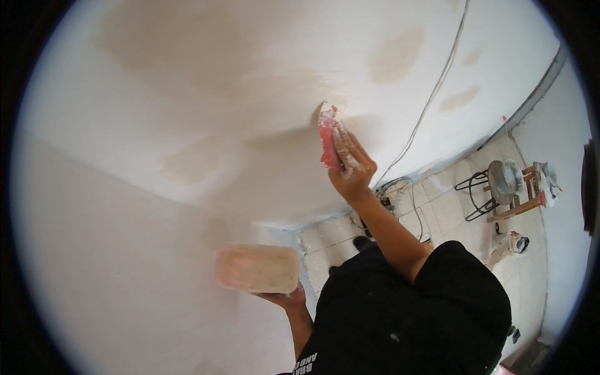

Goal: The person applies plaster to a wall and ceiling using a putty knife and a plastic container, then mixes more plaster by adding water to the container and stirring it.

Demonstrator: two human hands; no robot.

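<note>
My right hand (351, 165), fingers smeared with white, is closed around a red plaster spreader (328, 139). The tool's upper end meets the white wall (262, 106), close to a damp-looking beige patch, and white plaster clings to its red part. Lower left, my left hand (286, 298) supports a beige, round-cornered rectangular plaster hawk (257, 269) from beneath. Most of its fingers are hidden under the hawk, and a faint pinkish area shows on the hawk's face.
A pale cable (431, 94) runs down the wall to coiled cords (395, 187) on the tiled floor (437, 212). At right stand a black-legged stool (478, 187) with a bucket (507, 178) and a wooden stand (519, 209). A bag (505, 247) lies nearer.
</note>
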